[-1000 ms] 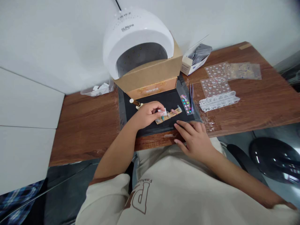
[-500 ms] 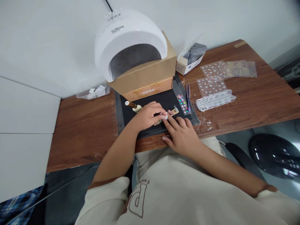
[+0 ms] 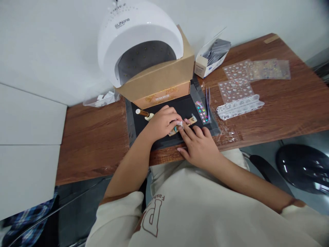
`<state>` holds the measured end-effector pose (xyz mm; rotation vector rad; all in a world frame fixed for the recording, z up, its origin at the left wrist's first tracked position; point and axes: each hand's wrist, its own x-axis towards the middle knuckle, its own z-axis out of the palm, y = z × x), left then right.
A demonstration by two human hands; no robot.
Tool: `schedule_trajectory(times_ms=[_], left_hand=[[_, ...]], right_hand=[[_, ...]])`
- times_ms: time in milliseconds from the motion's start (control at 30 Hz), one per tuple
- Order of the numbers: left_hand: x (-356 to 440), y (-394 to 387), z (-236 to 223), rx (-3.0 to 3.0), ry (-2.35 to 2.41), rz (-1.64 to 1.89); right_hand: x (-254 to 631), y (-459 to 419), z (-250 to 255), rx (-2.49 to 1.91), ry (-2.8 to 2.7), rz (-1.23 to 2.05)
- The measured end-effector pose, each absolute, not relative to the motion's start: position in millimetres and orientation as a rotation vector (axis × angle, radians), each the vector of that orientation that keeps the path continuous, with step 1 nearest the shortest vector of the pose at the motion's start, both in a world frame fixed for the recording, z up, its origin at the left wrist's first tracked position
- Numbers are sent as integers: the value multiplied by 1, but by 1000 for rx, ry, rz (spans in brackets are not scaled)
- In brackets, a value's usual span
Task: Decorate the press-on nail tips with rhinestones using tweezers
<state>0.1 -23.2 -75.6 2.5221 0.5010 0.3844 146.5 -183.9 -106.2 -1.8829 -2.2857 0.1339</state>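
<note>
Soft, even light — glare on black seat [image 3: 303, 168] — edge distortion

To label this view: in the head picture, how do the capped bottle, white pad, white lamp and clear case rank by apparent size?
Largest to smallest:
White lamp
Clear case
Capped bottle, partly hidden by the left hand
White pad, partly covered by fingers

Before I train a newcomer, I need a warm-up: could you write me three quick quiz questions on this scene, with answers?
1. What does the white lamp sit on?
A) a metal stool
B) a cardboard box
C) a glass jar

2. True or false: the bottle is to the left of the tweezers.

3. Fill in: the left hand pinches a small piece coloured ____.

Key: 1 B; 2 true; 3 white.
</note>
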Motion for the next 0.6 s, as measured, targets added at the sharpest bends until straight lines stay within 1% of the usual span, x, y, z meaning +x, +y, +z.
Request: schedule_trajectory(times_ms=[133,300,600], left_hand=[[2,-27,-70,2522,485,373],[5,-34,-64,2539,427,274],[8,-29,-69,2546,587,282]], right_hand=[[147,-183,-104,-1889,-2289,166],[146,-183,-104,-1889,-2285,179],[147,-184,-104,-1874,-2289,156]])
